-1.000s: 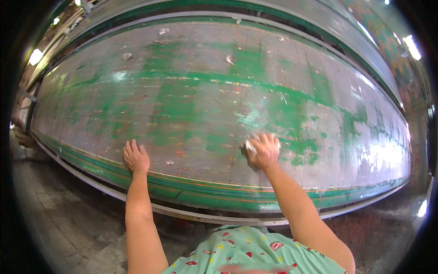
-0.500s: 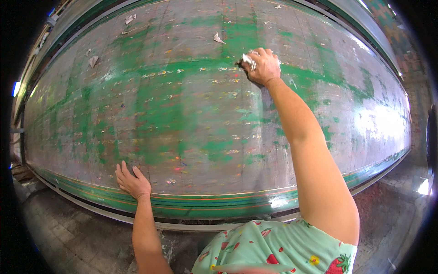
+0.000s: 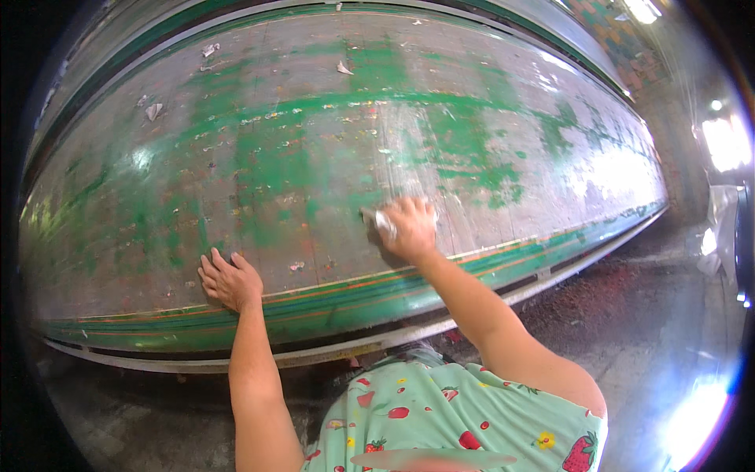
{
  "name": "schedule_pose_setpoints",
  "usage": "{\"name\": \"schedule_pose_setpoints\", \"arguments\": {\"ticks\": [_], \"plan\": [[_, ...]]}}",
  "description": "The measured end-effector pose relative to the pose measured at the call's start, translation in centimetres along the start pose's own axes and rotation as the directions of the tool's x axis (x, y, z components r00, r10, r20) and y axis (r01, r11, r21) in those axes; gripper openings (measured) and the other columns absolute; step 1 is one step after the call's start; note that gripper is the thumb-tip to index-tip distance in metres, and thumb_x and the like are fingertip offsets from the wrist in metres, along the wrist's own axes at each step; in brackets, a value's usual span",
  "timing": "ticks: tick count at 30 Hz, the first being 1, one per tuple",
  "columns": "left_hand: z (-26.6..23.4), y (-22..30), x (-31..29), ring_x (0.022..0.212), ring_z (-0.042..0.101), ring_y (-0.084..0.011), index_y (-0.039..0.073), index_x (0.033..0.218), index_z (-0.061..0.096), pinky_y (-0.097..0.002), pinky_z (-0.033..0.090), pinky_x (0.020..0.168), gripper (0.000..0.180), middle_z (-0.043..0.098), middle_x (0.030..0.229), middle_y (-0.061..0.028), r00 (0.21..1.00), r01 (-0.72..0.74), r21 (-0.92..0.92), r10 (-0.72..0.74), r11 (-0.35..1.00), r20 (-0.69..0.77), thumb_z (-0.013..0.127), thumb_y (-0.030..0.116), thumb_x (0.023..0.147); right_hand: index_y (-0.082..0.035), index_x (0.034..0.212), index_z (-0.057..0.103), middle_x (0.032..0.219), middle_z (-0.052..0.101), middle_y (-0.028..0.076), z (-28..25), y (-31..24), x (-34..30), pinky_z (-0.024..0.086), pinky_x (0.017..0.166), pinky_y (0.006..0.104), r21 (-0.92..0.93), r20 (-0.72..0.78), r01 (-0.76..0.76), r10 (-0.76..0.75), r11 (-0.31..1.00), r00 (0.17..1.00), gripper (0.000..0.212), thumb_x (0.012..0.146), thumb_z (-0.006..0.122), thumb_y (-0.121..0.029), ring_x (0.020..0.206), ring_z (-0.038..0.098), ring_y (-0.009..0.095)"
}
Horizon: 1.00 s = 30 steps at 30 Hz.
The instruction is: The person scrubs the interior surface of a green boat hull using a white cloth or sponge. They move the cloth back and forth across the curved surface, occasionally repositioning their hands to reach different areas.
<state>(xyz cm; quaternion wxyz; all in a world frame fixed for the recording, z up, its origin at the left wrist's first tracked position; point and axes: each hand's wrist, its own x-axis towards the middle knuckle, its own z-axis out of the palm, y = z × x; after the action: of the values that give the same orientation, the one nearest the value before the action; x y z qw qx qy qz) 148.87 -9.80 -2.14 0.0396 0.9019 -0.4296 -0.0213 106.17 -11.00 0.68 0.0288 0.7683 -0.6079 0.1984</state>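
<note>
A long table [image 3: 271, 228] with a worn grey and green top stretches from left to right before me. My right hand [image 3: 413, 232] is closed around a crumpled white rag [image 3: 384, 225] and presses it to the surface, a little right of the middle. Some thin dark edge pokes out by the rag; I cannot make out what it is. Pale wet-looking streaks run along the top just beyond that hand. Close to the near edge, my left hand [image 3: 230, 280] rests on the tabletop with its fingers stretched out, holding nothing.
Crumpled white scraps [image 3: 344, 68] lie on the far part of the top, with another pale scrap [image 3: 153, 112] at the left. A green band with orange lines [image 3: 354, 297] follows the near edge, above a pale rail [image 3: 393, 340]. Dark floor [image 3: 598, 307] lies at right.
My right hand has drawn the rag from the far part of the table toward me, and its elbow is nearer my body. The view has swung slightly. My left hand stays near the edge.
</note>
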Motion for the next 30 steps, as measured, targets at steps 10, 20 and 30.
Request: {"name": "schedule_pose_setpoints", "arguments": {"ticks": [10, 20, 30], "plan": [[-0.4, 0.2, -0.1, 0.18, 0.024, -0.0439, 0.016, 0.184, 0.042, -0.062, 0.019, 0.145, 0.068, 0.034, 0.193, -0.0178, 0.999, -0.004, -0.012, 0.004, 1.0, 0.046, 0.054, 0.046, 0.125, -0.029, 0.122, 0.084, 0.136, 0.074, 0.006, -2.6, -1.2, -5.6, 0.051, 0.102, 0.0596, 0.05, 0.019, 0.16, -0.161, 0.986, 0.987, 0.043, 0.081, 0.095, -0.037, 0.126, 0.068, 0.036], [0.7, -0.5, -0.3, 0.179, 0.026, -0.0452, 0.013, 0.184, 0.042, -0.0633, 0.021, 0.143, 0.067, 0.034, 0.192, -0.02, 0.998, -0.049, -0.001, 0.049, 0.999, -0.048, 0.055, 0.042, 0.124, -0.026, 0.122, 0.086, 0.131, 0.075, 0.008, 6.9, 7.1, 21.1, 0.055, 0.102, 0.0576, 0.007, -0.032, 0.25, -0.25, 0.968, 0.968, 0.036, 0.094, 0.09, -0.049, 0.125, 0.069, 0.038], [1.4, -0.9, -0.6, 0.177, 0.028, -0.0466, 0.012, 0.181, 0.045, -0.0651, 0.021, 0.14, 0.067, 0.037, 0.19, -0.0206, 0.991, -0.074, -0.006, 0.073, 0.997, -0.109, 0.06, 0.035, 0.12, -0.025, 0.131, 0.087, 0.138, 0.076, 0.011, 13.4, 10.8, 40.8, 0.058, 0.108, 0.0619, -0.214, -0.033, -0.095, 0.09, 0.972, 0.995, 0.043, 0.104, 0.08, -0.057, 0.134, 0.07, 0.04]]}}
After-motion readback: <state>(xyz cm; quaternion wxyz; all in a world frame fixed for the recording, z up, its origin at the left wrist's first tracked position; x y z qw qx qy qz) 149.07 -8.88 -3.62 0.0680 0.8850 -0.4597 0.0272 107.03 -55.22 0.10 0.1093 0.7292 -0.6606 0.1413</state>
